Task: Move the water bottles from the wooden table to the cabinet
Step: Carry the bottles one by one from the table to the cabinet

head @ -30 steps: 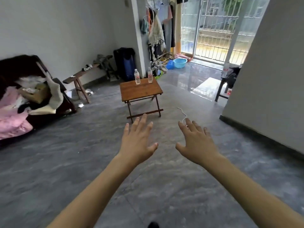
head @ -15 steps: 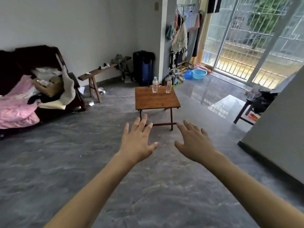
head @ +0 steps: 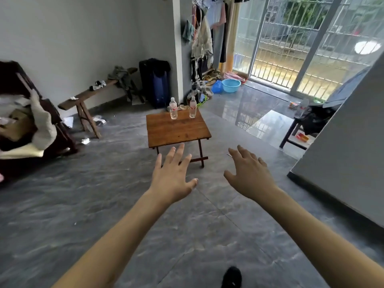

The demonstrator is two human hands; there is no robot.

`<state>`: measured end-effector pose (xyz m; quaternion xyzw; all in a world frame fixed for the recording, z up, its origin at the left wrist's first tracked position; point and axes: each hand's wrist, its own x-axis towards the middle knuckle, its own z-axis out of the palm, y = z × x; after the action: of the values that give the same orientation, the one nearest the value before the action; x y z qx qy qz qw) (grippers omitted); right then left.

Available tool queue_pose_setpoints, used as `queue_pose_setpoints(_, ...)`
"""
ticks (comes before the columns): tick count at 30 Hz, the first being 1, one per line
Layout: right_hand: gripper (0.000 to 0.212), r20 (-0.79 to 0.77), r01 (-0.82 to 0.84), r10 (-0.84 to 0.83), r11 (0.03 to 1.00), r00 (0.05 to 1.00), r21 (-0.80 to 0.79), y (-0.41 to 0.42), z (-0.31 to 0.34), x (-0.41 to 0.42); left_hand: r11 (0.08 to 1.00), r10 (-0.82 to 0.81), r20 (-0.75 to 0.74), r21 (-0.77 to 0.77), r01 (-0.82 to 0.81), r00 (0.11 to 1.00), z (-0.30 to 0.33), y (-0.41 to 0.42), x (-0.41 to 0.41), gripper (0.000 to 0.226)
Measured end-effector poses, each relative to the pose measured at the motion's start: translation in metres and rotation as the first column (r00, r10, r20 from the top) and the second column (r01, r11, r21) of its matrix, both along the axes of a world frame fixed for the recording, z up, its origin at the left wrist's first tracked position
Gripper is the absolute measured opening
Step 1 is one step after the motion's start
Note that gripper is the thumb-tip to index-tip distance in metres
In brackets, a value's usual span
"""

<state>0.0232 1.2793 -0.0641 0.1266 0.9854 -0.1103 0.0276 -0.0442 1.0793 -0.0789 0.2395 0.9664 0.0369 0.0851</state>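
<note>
Two clear water bottles with red labels stand upright at the far edge of a small wooden folding table (head: 176,132): the left bottle (head: 173,108) and the right bottle (head: 192,107). My left hand (head: 173,175) and my right hand (head: 248,173) are stretched out ahead of me, fingers spread, holding nothing. Both hands hover in the air short of the table's near edge, well apart from the bottles. No cabinet is clearly in view.
A wooden bench (head: 87,98) and a cluttered dark sofa (head: 31,125) lie at the left. A dark suitcase (head: 155,84) stands behind the table. A grey wall (head: 349,154) juts in at the right, beside a black stool (head: 299,129). A blue basin (head: 231,85) sits by the barred door.
The view has moved closer to the table and turned, so the table and bottles now look larger and more central. Both hands stay outstretched and empty.
</note>
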Motion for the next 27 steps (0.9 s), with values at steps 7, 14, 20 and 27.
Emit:
queue_pose_setpoints(7,0.071,0.036,0.066,-0.065,0.998,0.997,-0.009,0.121,-0.007,-0.051,0.998,-0.055,0.026,-0.025,0.055,0.998,0.0,0.12,-0.076,0.078)
queue_pose_setpoints(14,0.071,-0.025,0.068,-0.068,0.998,0.997,-0.009,0.242,0.01,-0.115,0.997,-0.069,0.006,0.018,0.069,0.998,0.022,0.245,-0.146,0.078)
queue_pose_setpoints(20,0.072,-0.036,0.079,-0.079,0.997,0.996,-0.012,0.32,0.018,-0.155,0.998,-0.055,0.026,0.029,0.054,0.998,0.026,0.319,-0.197,0.075)
queue_pose_setpoints(27,0.07,-0.043,0.093,-0.093,0.996,0.995,0.0,0.391,0.015,-0.227,0.996,-0.078,-0.003,0.035,0.078,0.997,0.018,0.384,-0.275,0.075)
